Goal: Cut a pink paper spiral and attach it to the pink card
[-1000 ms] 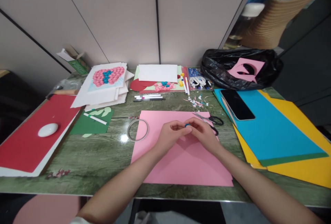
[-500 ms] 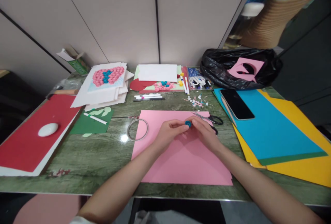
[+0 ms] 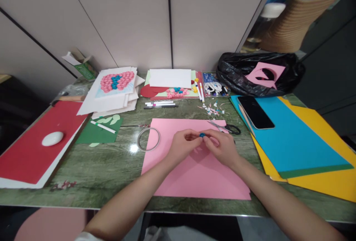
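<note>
Between the fingertips of both hands is a small blue rolled paper rosette [image 3: 202, 135], mostly hidden by the fingers. My left hand [image 3: 183, 142] pinches it from the left, and my right hand [image 3: 221, 145] from the right. Both hands are above a pink paper sheet [image 3: 191, 176] on the green table. Scissors [image 3: 232, 129] with black handles lie partly behind my right hand. A roll of tape [image 3: 138, 142] rests across the sheet's left edge. Small paper scraps [image 3: 213, 110] are scattered beyond the hands.
Pink and blue rosettes [image 3: 122, 79] cover a white card at back left. Markers [image 3: 160, 104] lie mid-table. A phone [image 3: 256, 112] sits on blue paper [image 3: 294, 144] at right, near a black bag [image 3: 230, 70]. At left, a white oval object [image 3: 52, 138] rests on red paper [image 3: 30, 159].
My right fingers have closed in around the blue rosette, and the thumb has shifted below it. Less of the rosette shows now. The things on the table stay put.
</note>
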The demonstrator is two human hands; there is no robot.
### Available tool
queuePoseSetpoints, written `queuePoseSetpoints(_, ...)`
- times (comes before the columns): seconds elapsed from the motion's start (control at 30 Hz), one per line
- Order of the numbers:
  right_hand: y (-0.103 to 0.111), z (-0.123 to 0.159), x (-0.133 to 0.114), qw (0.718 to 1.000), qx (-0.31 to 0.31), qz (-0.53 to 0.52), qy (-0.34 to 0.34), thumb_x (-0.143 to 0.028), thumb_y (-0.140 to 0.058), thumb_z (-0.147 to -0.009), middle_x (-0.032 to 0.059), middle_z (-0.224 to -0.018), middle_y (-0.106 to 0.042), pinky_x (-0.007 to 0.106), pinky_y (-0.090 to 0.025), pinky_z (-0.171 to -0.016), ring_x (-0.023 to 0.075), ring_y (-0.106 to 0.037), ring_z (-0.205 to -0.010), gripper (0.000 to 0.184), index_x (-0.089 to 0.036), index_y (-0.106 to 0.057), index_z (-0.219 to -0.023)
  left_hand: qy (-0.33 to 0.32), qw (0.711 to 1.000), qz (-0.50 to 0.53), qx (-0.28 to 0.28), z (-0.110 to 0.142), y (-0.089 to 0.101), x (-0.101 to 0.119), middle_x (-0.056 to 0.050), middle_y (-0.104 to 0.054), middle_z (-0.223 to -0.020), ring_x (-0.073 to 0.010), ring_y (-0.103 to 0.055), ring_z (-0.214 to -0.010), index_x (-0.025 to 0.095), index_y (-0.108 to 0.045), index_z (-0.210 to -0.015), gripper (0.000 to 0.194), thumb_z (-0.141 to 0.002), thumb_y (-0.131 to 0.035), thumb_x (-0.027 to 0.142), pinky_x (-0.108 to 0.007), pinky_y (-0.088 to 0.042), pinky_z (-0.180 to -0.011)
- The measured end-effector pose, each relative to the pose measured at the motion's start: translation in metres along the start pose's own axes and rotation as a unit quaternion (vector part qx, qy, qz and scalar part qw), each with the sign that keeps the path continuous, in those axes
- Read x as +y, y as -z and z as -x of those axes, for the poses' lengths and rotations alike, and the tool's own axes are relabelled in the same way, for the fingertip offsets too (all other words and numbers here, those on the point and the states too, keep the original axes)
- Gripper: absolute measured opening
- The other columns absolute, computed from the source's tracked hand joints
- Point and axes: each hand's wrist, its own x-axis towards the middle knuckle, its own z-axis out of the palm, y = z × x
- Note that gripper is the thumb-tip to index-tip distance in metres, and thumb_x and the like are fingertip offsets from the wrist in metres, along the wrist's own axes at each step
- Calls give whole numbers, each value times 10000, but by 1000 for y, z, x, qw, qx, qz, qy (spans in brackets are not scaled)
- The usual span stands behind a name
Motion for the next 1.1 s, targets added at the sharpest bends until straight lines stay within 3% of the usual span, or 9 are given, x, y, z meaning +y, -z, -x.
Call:
queuePoseSetpoints(0.2, -3, 1, 3, 996, 36, 66, 54, -192, -495, -820, 62, -846, -733, 272, -515, -705, 179, -688, -763, 180, -161, -658, -891, -6, 1000, -29, -3, 1, 1, 0, -43, -646, -660, -149, -604, -573, 113, -644, -757, 120, -662, -629, 185, -270, -491, -561)
queuePoseSetpoints(0.5, 0, 0, 4, 998, 14, 51, 19, -198, -490, -835, 37, -871, -732, 272, -520, -723, 164, -689, -770, 201, -176, -648, -956, -12, 999, -51, 11, 0, 1, 0, -41, -647, -654, -134, -593, -569, 114, -650, -743, 121, -666, -642, 207, -250, -472, -571)
queuePoseSetpoints(1.1, -2, 0, 10, 997, 22, 51, 50, -185, -507, -805, 44, -938, -720, 325, -535, -784, 178, -690, -821, 282, -212, -598, -1070, -51, 989, -137, 27, 0, 3, -2, -47, -680, -687, -160, -629, -646, 138, -659, -724, 95, -677, -608, 203, -254, -485, -633)
